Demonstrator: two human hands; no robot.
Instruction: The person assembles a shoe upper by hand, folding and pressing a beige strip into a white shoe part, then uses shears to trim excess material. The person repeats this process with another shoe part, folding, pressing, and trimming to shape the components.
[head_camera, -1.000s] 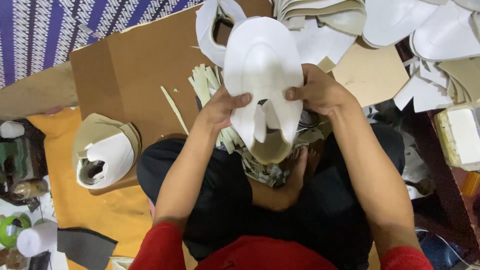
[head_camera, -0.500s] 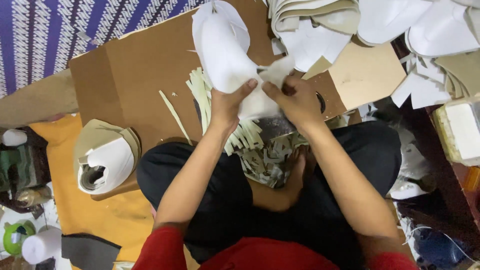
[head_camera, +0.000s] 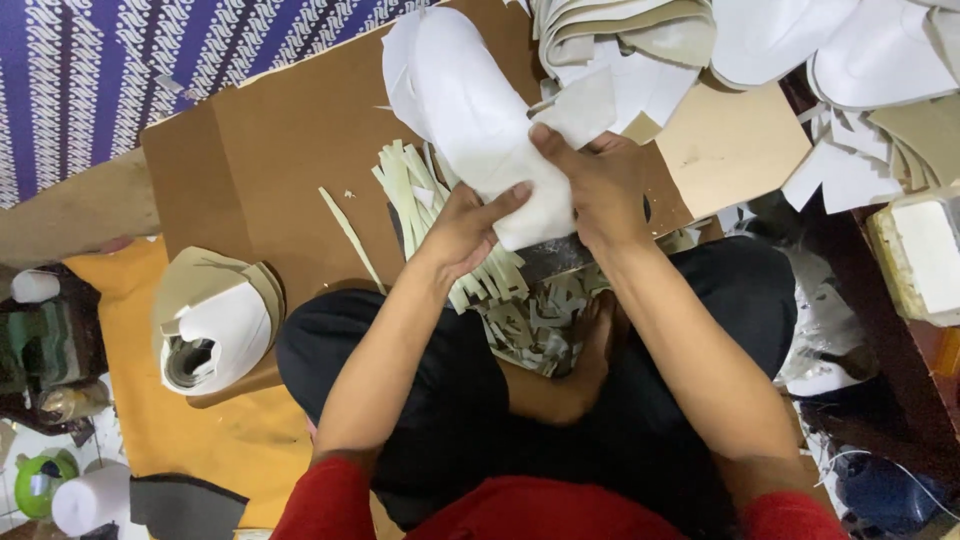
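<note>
Both my hands grip one white shoe-upper piece (head_camera: 470, 110) over my lap. My left hand (head_camera: 470, 225) holds its lower left edge with the thumb on top. My right hand (head_camera: 590, 180) clasps its lower right end, fingers curled over a folded flap. The piece tilts up and to the left over a brown cardboard sheet (head_camera: 270, 170). Under my hands lies a bundle of pale cut strips (head_camera: 420, 195) and a heap of offcuts (head_camera: 540, 320) between my crossed legs.
A stack of white and beige uppers (head_camera: 215, 320) sits to my left on an orange mat (head_camera: 130, 400). More white and beige cut pieces (head_camera: 800, 50) pile at the top right. A white box (head_camera: 925, 255) stands at the right edge; small containers (head_camera: 40, 480) lie lower left.
The white piece went from upright in front of me, open side down, to lying tilted up-left over the cardboard. Both hands shifted with it toward its lower end.
</note>
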